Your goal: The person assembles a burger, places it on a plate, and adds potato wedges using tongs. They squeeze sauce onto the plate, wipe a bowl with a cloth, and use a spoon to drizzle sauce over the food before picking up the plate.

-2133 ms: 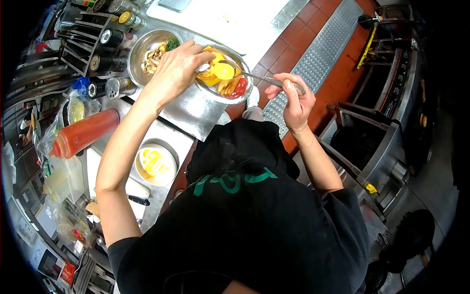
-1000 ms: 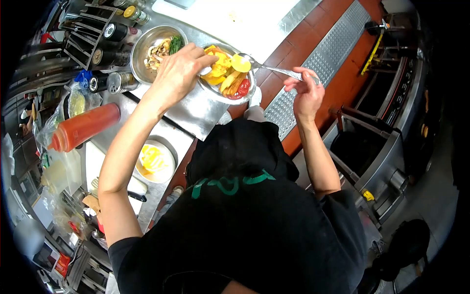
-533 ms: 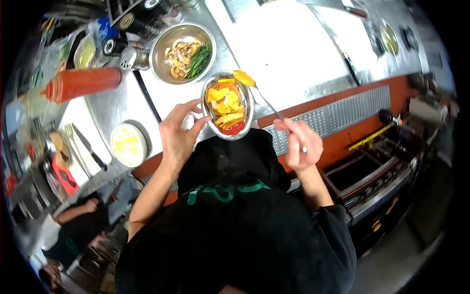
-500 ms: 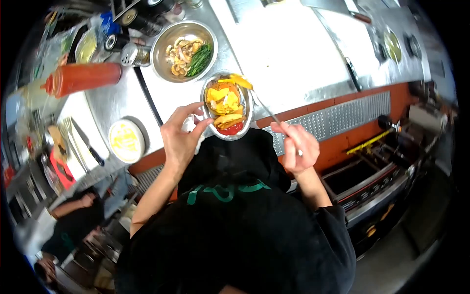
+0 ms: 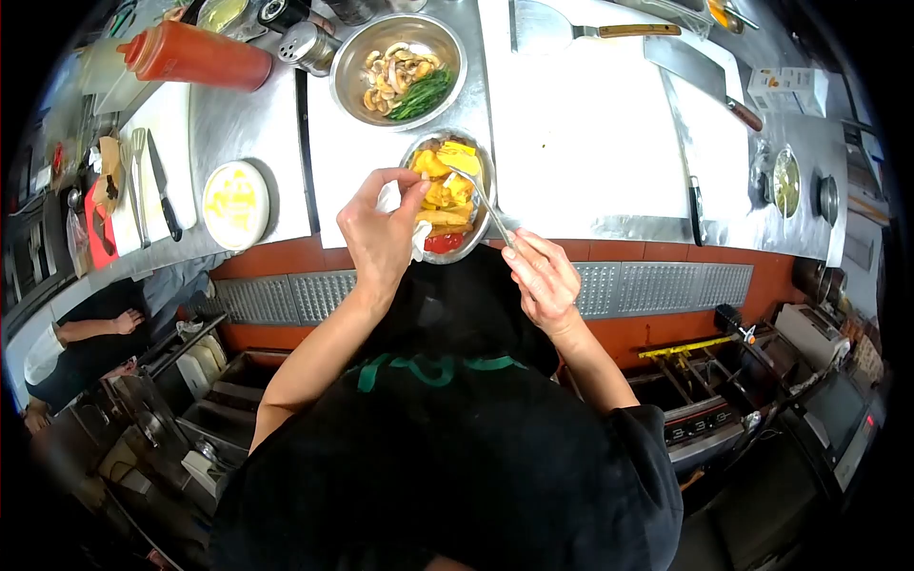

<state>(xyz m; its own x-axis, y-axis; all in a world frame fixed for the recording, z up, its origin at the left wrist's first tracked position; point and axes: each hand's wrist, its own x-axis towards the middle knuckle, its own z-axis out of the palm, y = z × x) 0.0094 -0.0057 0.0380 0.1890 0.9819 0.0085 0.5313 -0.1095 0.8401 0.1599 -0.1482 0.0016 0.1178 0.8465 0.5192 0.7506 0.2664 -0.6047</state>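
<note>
An oval metal dish (image 5: 484,214) at the counter's front edge holds yellow and orange food pieces (image 5: 445,195) and red sauce (image 5: 443,244). My left hand (image 5: 382,224) reaches over its left side, thumb and forefinger pinched together; what is between them is too small to tell. A crumpled white paper (image 5: 388,198) lies behind those fingers. In my right hand (image 5: 545,278) is a metal utensil (image 5: 491,207), its tip in the yellow food at the dish's upper part. Behind the dish stands a metal bowl (image 5: 345,88) with sliced mushrooms (image 5: 388,78) and green stalks (image 5: 421,95).
A red squeeze bottle (image 5: 205,57) lies at left, near a shaker (image 5: 307,48). Below are a round white lid (image 5: 236,206) and a knife (image 5: 164,186). A spatula (image 5: 609,31) and another knife (image 5: 696,211) lie right. A person's arm (image 5: 95,328) shows at far left.
The view has shifted. My left hand has moved further over the dish, its fingertips now together. My right hand has come closer, and the yellow piece on the utensil has been lowered onto the food.
</note>
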